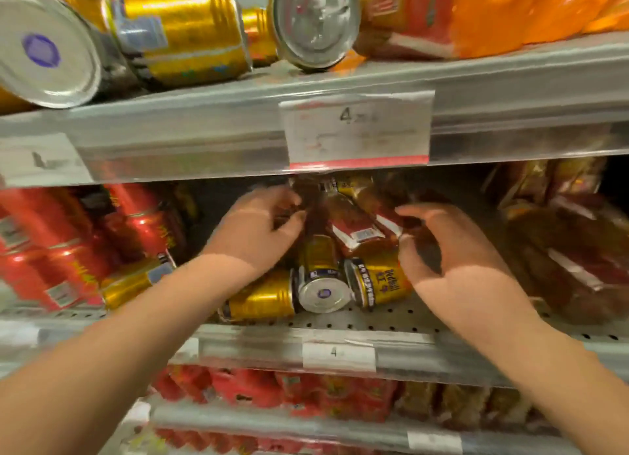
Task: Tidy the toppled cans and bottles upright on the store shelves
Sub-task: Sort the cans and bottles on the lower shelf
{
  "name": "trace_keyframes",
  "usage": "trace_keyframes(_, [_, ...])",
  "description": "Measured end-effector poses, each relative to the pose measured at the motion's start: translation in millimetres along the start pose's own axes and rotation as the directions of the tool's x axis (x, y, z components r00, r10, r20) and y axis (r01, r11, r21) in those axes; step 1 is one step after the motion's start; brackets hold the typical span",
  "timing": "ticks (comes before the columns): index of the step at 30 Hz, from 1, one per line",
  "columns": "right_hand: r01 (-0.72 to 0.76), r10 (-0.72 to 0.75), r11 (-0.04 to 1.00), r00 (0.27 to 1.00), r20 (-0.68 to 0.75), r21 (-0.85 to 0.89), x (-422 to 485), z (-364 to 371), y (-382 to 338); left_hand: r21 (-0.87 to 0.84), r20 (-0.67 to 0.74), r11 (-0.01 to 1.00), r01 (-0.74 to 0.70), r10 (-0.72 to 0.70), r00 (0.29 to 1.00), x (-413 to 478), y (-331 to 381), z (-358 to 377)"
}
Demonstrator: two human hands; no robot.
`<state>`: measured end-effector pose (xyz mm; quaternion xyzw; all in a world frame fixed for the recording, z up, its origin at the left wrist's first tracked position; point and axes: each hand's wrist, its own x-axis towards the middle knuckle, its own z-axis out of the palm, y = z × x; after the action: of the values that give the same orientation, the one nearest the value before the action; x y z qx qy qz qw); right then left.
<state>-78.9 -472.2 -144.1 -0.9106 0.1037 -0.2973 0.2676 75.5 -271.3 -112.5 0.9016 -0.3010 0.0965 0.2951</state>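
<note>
A person is reaching both hands into a jumble on the middle shelf (391, 318), the left hand (258, 226) curling its fingers (289, 199) against a dark bottle (311, 213), though blur is hiding whether they are gripping it. The right hand (452, 250) is hovering with fingers spread and loosely bent, holding nothing, apparently bracing the red-labelled bottle (354, 230) lying between the two hands' fingers. Toppled gold cans (320, 274) are lying just below the fingers, not yet stood up.
</note>
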Motion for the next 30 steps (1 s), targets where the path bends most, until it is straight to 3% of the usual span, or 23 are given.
trace_keyframes(4, [-0.096, 0.099, 0.993, 0.994, 0.039, -0.076, 30.1, 22.4, -15.5, 0.120, 0.126, 0.993, 0.010, -0.026, 0.992, 18.1, -52.2, -20.7])
trace_keyframes(8, [-0.045, 0.046, 0.984, 0.999, 0.003, -0.174, 47.2, 24.3, -11.3, 0.089, 0.211, 0.996, -0.008, -0.011, 0.978, 44.8, -63.3, -15.4])
trace_keyframes(14, [0.072, -0.045, 0.942, 0.995, 0.089, -0.329, 78.6, 19.4, 15.0, 0.159, 0.285, 0.973, -0.167, 0.117, 0.951, 72.7, -80.6, 11.8])
trace_keyframes(19, [0.138, -0.103, 0.941, 0.987, 0.126, -0.311, 103.0, 29.9, 28.6, 0.132, 0.306, 0.979, -0.155, 0.108, 0.946, 92.5, -92.9, 18.4])
trace_keyframes(23, [0.150, -0.117, 0.964, 0.981, 0.155, -0.221, 121.3, 42.1, 37.3, 0.146, 0.241, 0.984, -0.098, 0.061, 0.969, 108.3, -97.1, 18.0])
trace_keyframes(30, [0.118, -0.079, 0.974, 0.977, 0.198, -0.192, 157.7, 54.5, 40.8, 0.193, 0.250, 0.966, -0.171, 0.120, 0.961, 168.2, -82.8, 33.5])
